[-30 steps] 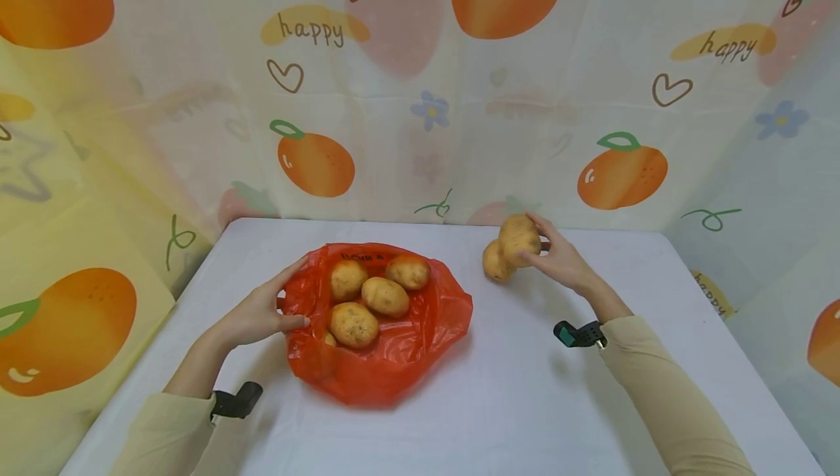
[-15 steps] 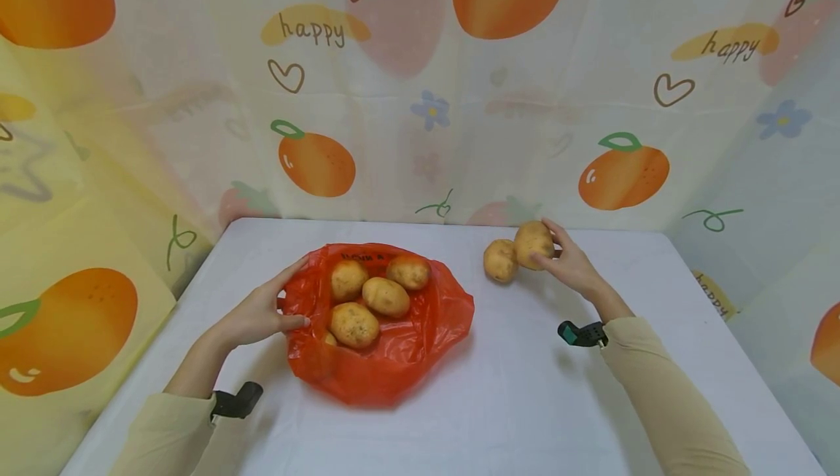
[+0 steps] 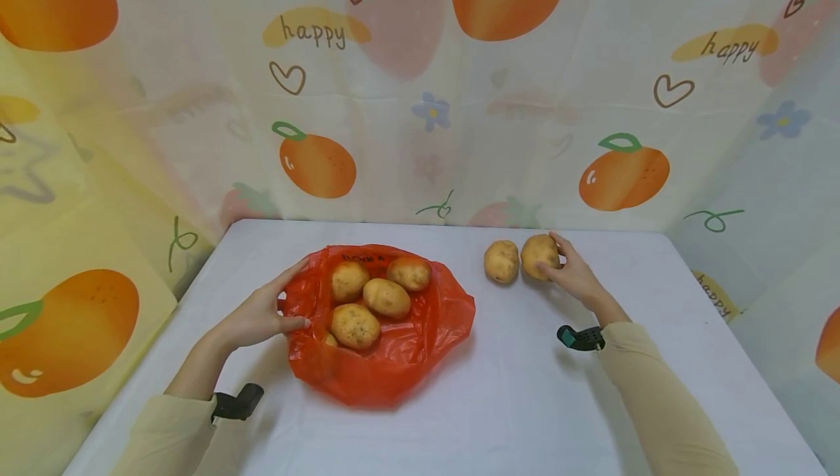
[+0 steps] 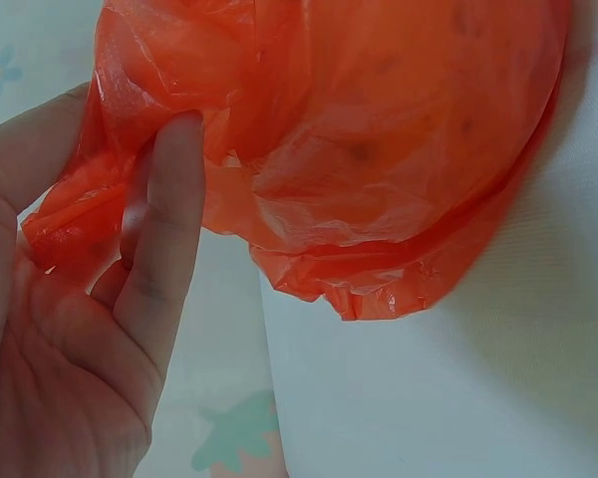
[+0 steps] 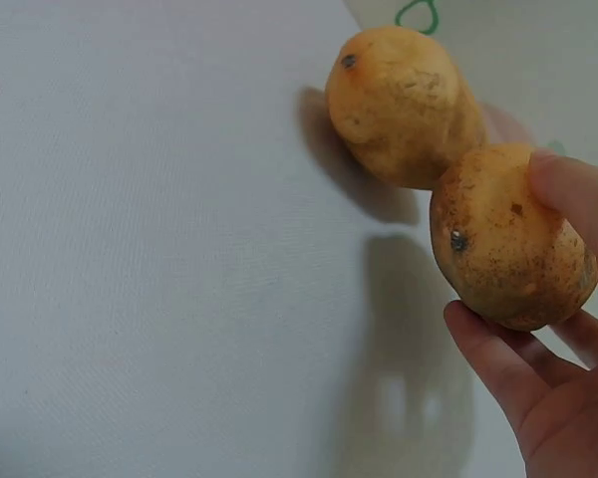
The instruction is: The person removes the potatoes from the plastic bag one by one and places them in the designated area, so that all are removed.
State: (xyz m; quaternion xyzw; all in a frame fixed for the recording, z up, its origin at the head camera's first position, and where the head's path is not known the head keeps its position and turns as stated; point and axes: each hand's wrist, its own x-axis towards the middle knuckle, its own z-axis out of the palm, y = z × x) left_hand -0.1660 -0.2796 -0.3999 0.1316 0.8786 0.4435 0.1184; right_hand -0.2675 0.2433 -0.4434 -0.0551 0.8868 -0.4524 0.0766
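Observation:
My left hand [image 3: 259,315] grips the left side of a red plastic bag [image 3: 394,377], its film bunched between thumb and fingers in the left wrist view. Inside the bag's wide mouth lie several potatoes [image 3: 386,297], one mostly hidden behind the near-left film. At the back right, my right hand [image 3: 579,275] holds a potato [image 5: 513,239] between thumb and fingers, low over the white table. Just left of it, a second potato [image 3: 502,262] sits on the cloth, with a narrow gap between the two in the head view.
A white cloth covers the table [image 3: 472,418]. Behind it rises a printed curtain [image 3: 499,162] with oranges and hearts, which continues along both sides. Each wrist carries a small black camera [image 3: 580,338].
My right hand has carried its potato rightward and down, away from in front of the other potato, which now shows whole. The left hand and the bag have stayed in place.

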